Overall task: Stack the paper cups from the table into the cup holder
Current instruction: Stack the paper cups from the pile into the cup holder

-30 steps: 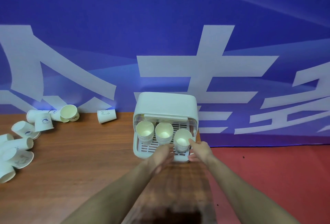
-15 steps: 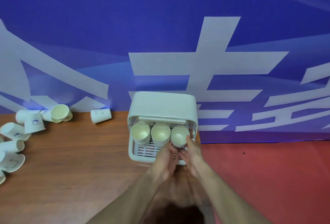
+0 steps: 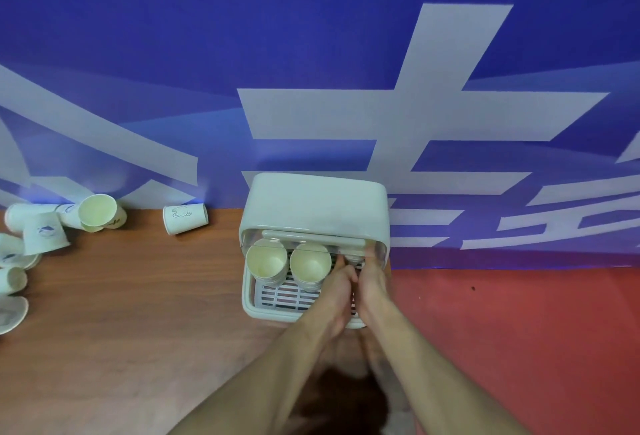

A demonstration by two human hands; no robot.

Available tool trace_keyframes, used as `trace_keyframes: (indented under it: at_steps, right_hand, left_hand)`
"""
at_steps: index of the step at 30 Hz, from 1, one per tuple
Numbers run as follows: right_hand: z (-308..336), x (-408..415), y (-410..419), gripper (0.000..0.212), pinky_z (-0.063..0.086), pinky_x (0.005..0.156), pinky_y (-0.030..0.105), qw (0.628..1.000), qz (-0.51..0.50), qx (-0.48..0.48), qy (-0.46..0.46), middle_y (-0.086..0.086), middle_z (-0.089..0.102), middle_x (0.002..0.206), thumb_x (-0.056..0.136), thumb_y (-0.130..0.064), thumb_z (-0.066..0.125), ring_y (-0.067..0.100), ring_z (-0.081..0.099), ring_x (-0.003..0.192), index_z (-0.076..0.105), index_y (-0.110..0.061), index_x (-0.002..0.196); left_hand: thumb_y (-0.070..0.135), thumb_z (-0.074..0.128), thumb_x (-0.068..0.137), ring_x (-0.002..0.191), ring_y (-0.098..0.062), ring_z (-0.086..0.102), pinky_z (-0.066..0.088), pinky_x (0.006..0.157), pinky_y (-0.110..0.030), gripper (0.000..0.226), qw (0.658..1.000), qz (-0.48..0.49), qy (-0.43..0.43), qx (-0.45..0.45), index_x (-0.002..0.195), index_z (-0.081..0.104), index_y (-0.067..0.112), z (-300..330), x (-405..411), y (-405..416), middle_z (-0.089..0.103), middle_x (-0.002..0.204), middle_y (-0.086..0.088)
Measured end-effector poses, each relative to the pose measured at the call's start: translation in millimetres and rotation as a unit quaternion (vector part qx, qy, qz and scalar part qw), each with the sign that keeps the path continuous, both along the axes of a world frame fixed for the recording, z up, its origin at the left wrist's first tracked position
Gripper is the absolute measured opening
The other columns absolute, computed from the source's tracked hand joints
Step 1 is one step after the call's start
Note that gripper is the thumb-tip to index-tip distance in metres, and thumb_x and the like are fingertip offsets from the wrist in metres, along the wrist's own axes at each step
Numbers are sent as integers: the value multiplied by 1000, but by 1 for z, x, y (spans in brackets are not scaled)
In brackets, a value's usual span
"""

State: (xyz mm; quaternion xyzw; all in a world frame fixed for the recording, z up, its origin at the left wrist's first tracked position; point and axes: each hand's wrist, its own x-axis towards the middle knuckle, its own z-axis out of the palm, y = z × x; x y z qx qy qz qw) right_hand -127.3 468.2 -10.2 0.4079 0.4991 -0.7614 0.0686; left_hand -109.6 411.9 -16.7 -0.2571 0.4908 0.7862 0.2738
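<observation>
Together, both hands [image 3: 356, 282] clasp a cup stack, mostly hidden, inside the cup holder [image 3: 317, 206].

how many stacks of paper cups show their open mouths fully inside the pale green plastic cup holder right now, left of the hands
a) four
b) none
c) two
c: two cream paper cup stacks, one at the left and one in the middle, sit in the pale green plastic cup holder, while the left hand and right hand cover the spot to their right.
</observation>
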Motion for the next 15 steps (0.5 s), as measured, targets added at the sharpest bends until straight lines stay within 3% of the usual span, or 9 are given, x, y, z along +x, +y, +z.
trace_keyframes:
  at_steps: [4,7,9,12,14,15]
  right_hand:
    - [3,-4,-2,22,52,73,32,999,4,36,23,-6,70,74,100,-25,46,15,66,72,63,-22,86]
    - [5,1,-4,20,55,85,37,999,4,34,19,0,72,95,99,-31,49,20,70,86,64,-20,105]
    - [-1,7,-4,38,53,95,47,999,1,45,26,-1,70,114,92,-46,56,23,69,102,61,-24,122]
    - [-9,19,-1,58,50,99,49,994,59,84,28,-10,61,130,81,-65,56,21,63,114,54,-35,131]
    - [4,32,-4,45,47,101,41,985,110,134,4,-2,62,126,95,-48,50,21,61,111,54,-24,132]
    - [11,39,-5,32,48,96,36,977,131,170,-4,2,64,115,99,-38,48,19,62,102,60,-19,121]
  left_hand:
    - [-9,29,72,74,-11,53,39,53,-18,72,1000,-1,-5,-24,142,39,2,2,-6,0,65,86,7]
    - [-5,34,69,77,-14,51,37,58,-21,69,1000,6,-1,-21,137,44,3,3,-5,-1,64,86,5]
    - [-6,34,71,86,-15,52,38,70,-24,57,1000,19,-7,4,118,57,17,5,2,-2,65,92,5]
    - [3,43,60,99,-19,50,36,82,-29,39,1000,-5,-17,7,89,55,25,9,16,-10,66,97,-1]
    - [13,54,43,93,-19,49,35,80,-30,43,998,-54,-8,-8,86,57,22,9,26,-19,63,92,-5]
    - [18,56,37,88,-19,49,35,75,-30,50,997,-77,-2,-19,87,59,18,5,31,-25,60,90,-6]
